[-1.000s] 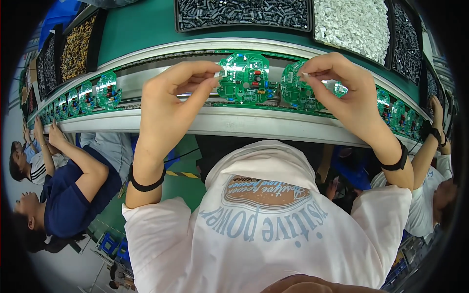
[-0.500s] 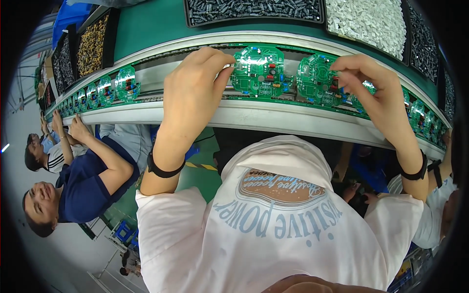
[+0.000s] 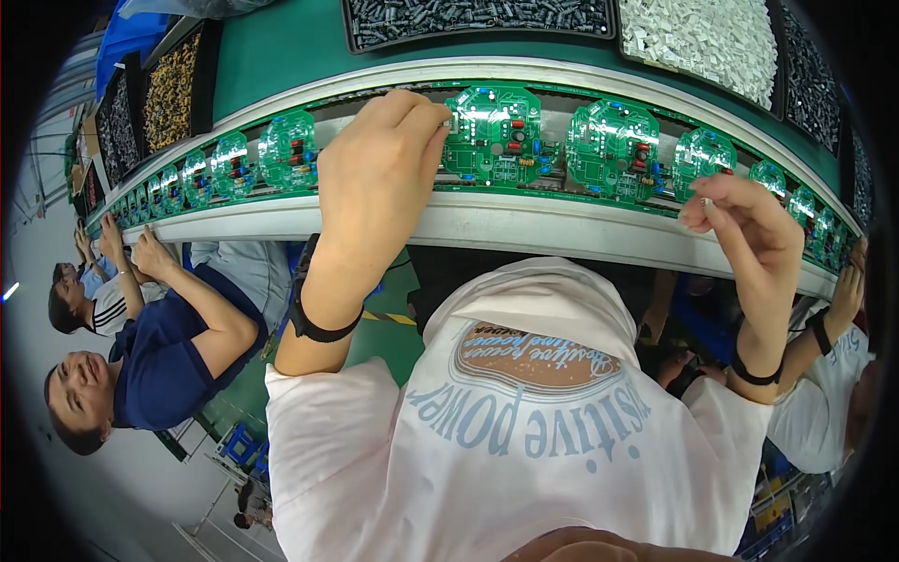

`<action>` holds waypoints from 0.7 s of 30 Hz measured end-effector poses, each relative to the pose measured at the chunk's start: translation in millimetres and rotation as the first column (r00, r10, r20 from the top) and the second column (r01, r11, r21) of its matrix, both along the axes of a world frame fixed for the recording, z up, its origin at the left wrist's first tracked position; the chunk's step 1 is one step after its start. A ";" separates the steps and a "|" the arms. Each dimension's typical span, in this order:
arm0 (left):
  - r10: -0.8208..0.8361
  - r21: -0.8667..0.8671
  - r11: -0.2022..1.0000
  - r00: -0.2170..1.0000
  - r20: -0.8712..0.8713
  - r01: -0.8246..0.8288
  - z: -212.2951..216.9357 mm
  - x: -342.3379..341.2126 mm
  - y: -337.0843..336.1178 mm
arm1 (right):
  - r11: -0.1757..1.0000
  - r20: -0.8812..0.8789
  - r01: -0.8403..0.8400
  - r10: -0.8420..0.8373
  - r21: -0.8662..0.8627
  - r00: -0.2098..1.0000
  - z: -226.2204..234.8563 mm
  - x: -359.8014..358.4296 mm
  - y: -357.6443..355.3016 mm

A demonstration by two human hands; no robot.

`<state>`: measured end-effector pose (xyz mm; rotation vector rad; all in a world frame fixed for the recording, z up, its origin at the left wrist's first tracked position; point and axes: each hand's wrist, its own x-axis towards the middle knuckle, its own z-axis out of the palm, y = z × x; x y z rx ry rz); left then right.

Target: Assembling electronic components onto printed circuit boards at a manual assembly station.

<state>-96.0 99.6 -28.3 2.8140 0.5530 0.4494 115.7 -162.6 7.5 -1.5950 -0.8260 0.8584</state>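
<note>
Green circuit boards sit in a row on a conveyor rail. My left hand [image 3: 386,169] is closed, thumb and fingertips pinched at the left edge of the middle circuit board [image 3: 492,140]; anything in the pinch is too small or hidden to name. That board carries red, black and blue components. To its right lies a second circuit board [image 3: 611,150], with no hand on it. My right hand [image 3: 754,225] is over the rail's near edge, below a third circuit board [image 3: 702,157], with a small whitish part [image 3: 705,201] between thumb and fingertips.
Beyond the rail [image 3: 524,220], a green bench holds a tray of dark cylindrical components [image 3: 478,17], a heap of white parts [image 3: 698,42] and a bin of yellow parts [image 3: 171,89]. A co-worker in navy [image 3: 187,347] sits at left; another co-worker's hand [image 3: 847,290] shows at right.
My right hand has left the second board, moving down and right; a small whitish part now shows in its fingers. Boards at left have shifted right along the rail. My left hand has hardly moved.
</note>
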 end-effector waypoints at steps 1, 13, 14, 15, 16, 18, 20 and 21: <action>-0.006 0.021 1.000 1.000 -0.001 0.006 0.3 0.8 -0.6 | 1.000 -0.002 0.012 -0.012 0.008 1.000 -2.4 -2.2 -2.7; 0.002 0.020 1.000 0.999 -0.033 -0.002 5.0 0.8 0.8 | 0.936 0.164 0.314 -0.339 0.161 0.926 -24.0 -47.5 41.2; 0.012 0.010 1.000 0.999 -0.039 -0.011 4.5 0.7 0.6 | 0.935 0.170 0.317 -0.342 0.158 0.924 -25.5 -48.8 45.2; 0.009 0.006 1.000 0.999 -0.036 -0.008 4.8 0.6 1.0 | 0.954 0.325 0.269 -0.297 0.129 0.898 -26.0 -49.8 49.9; 0.014 0.007 1.000 0.999 -0.039 -0.014 5.1 0.5 1.4 | 0.970 0.471 0.225 -0.241 0.092 0.849 -26.6 -50.5 54.5; 0.023 0.013 1.000 0.999 -0.047 -0.023 3.5 0.7 1.0 | 0.981 0.606 0.189 -0.178 0.047 0.775 -32.3 -51.1 63.0; 0.021 0.017 1.000 0.999 -0.036 -0.020 2.6 1.8 -0.9 | 0.986 0.718 0.168 -0.116 -0.001 0.686 -39.8 -50.0 72.3; 0.022 0.024 0.999 0.999 -0.029 -0.021 2.4 2.5 -2.0 | 0.987 0.767 0.159 -0.082 -0.026 0.636 -43.3 -49.4 75.6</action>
